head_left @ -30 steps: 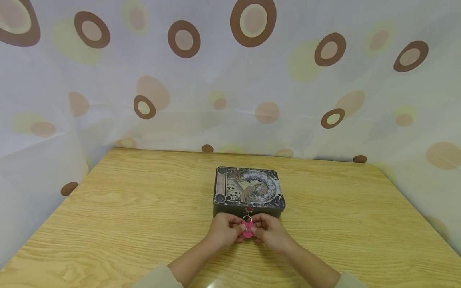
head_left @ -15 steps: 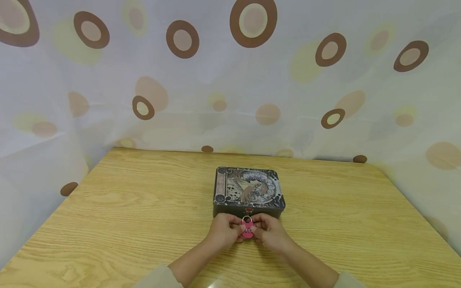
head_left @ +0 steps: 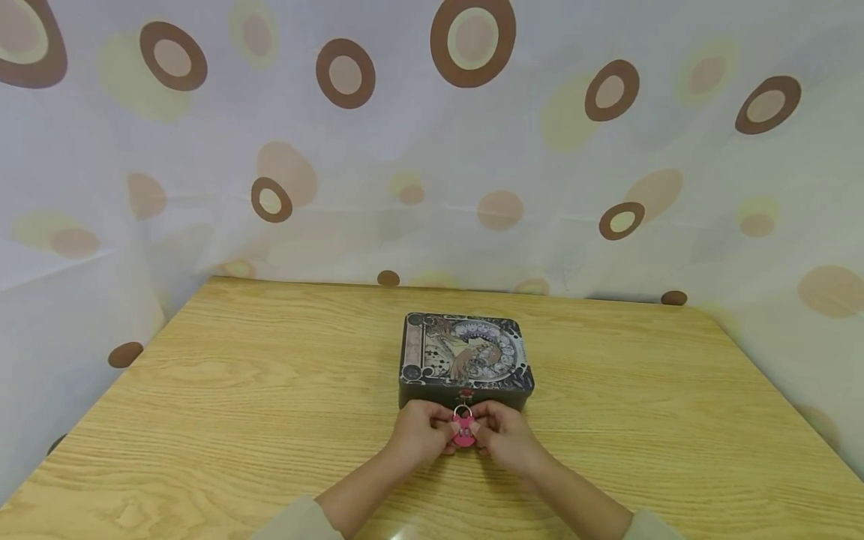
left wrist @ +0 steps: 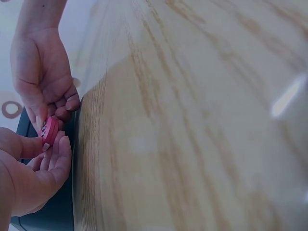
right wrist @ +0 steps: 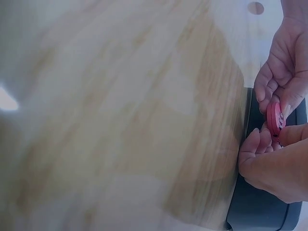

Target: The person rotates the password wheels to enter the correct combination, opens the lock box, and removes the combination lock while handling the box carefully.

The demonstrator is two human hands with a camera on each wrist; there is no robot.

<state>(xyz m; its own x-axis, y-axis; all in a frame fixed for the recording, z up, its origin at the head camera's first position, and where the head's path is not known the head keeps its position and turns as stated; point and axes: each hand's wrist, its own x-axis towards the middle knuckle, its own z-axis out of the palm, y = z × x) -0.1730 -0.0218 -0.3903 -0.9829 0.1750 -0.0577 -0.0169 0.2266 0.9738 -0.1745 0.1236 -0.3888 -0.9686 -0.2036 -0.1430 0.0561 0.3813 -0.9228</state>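
Note:
A small pink combination padlock [head_left: 463,433] with number wheels hangs in front of a dark tin box [head_left: 439,394]. Its silver shackle [head_left: 463,409] is at the red clasp [head_left: 466,393] on the box's front side. My left hand [head_left: 420,430] pinches the padlock's left side, thumb on its face and fingers behind. From the right, my right hand [head_left: 508,435] pinches it the same way, its thumb beside the wheels. In the left wrist view, both hands meet at the padlock [left wrist: 49,131], close to the box [left wrist: 57,192].
The box has a patterned lid [head_left: 472,351] and stands on a wood-grain table [head_left: 270,390]. Behind and at the sides hangs a pale cloth [head_left: 405,150] with brown and yellow ovals. Bright light reflects off the table surface in the wrist views.
Both hands keep their hold on the padlock, and the box stays in place. Only a very slight shift of the head view shows.

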